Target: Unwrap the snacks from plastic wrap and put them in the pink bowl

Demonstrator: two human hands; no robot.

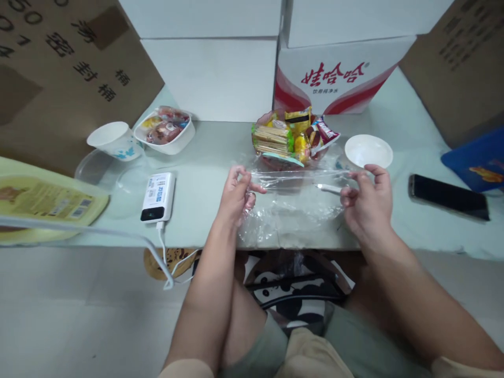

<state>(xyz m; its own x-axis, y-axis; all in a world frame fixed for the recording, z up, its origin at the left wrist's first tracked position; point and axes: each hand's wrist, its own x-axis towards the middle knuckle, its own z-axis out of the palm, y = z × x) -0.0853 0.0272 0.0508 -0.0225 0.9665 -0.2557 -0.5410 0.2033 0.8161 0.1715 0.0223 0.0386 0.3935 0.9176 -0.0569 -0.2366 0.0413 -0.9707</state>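
Observation:
A sheet of clear plastic film (291, 210) is stretched between my two hands above the front of the table. My left hand (238, 194) pinches its left edge between thumb and fingers. At the opposite edge, my right hand (368, 197) grips the film with its fingers bent. A slim white pen-like tool (329, 188) with a thin dark tip shows beside the right fingertips; I cannot tell whether they hold it. Just beyond the film stands a clear bowl of packaged snacks (293, 137), with toothpicks in a pack (272, 138) at its left.
On the left are a white tub of wrapped food (167, 128), a paper cup (117, 139), a cabled power bank (158, 197) and a yellow bottle (51, 199). A white bowl (369, 150) and a phone (448, 197) lie right. Cartons (212, 79) line the back.

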